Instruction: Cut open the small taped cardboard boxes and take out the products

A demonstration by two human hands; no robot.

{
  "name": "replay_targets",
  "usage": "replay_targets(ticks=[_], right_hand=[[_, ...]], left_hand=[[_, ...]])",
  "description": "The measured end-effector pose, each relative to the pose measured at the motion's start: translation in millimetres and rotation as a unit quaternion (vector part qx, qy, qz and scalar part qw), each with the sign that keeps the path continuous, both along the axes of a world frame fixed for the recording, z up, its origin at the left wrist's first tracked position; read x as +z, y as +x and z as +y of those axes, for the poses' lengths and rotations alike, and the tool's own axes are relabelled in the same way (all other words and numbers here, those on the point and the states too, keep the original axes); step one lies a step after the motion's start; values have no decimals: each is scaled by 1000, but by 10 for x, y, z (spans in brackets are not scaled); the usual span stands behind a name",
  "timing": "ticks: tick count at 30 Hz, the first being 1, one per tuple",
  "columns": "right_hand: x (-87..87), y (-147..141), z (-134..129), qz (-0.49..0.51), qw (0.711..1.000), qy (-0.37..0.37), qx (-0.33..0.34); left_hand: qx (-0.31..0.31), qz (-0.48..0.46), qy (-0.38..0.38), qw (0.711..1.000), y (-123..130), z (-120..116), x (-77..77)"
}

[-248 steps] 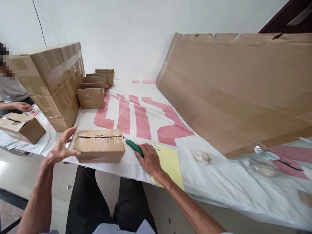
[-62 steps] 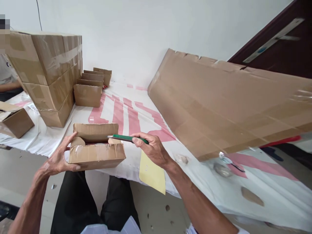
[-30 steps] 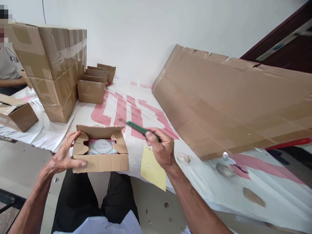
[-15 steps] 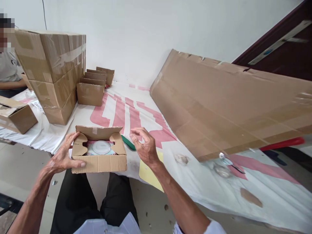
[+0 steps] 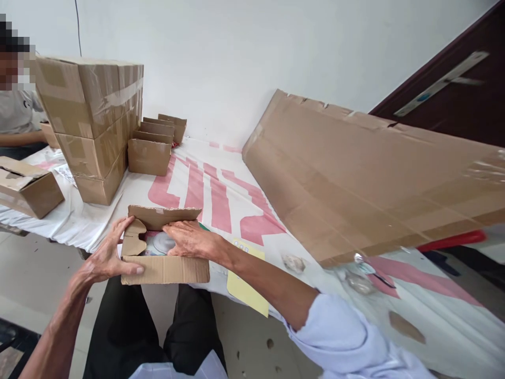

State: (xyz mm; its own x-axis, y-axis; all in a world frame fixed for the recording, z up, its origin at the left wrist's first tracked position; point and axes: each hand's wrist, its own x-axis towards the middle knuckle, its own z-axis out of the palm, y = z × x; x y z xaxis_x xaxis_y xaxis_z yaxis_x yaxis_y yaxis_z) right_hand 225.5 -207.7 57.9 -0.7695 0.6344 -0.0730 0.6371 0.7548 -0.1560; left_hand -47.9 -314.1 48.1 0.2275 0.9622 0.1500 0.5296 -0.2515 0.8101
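An open cardboard box rests at the front edge of the cloth-covered table, its back flap standing up. My left hand grips the box's left side, thumb on the front wall and fingers behind. Across the right side flap and the opening lies my right hand, its fingers reaching inside; the fingertips are partly hidden, so any grip is unclear. Inside the box a round, pale, clear-looking item shows over a colourful printed surface. The box's left side flap is folded inward.
Taped cartons stand stacked at the left, beside several open boxes. Another box sits far left, near a seated person. A large cardboard sheet leans at the right. Yellow paper overhangs the table edge.
My right hand has moved left, from beside the box onto its right flap and into the opening. My left hand keeps its hold. The view has shifted slightly.
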Motion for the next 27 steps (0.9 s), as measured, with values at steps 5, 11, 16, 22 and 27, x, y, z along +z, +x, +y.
replay_targets(ticks=[5,11,16,22,27], right_hand=[[-8,-52,-26,-32,999,2,29],[164,-10,-160,-19,999,13,28],[468,-49,-248,121,982,144,-11],[542,-120,11,254,946,190,62],[432,-162,172,327,937,80,95]], left_hand=[[-7,1,5,1000,-13,11,-16],[-11,6,-11,1000,-8,-13,43],[-11,7,-12,1000,27,-2,109],[2,26,46,999,143,79,221],[-9,45,89,995,216,88,287]])
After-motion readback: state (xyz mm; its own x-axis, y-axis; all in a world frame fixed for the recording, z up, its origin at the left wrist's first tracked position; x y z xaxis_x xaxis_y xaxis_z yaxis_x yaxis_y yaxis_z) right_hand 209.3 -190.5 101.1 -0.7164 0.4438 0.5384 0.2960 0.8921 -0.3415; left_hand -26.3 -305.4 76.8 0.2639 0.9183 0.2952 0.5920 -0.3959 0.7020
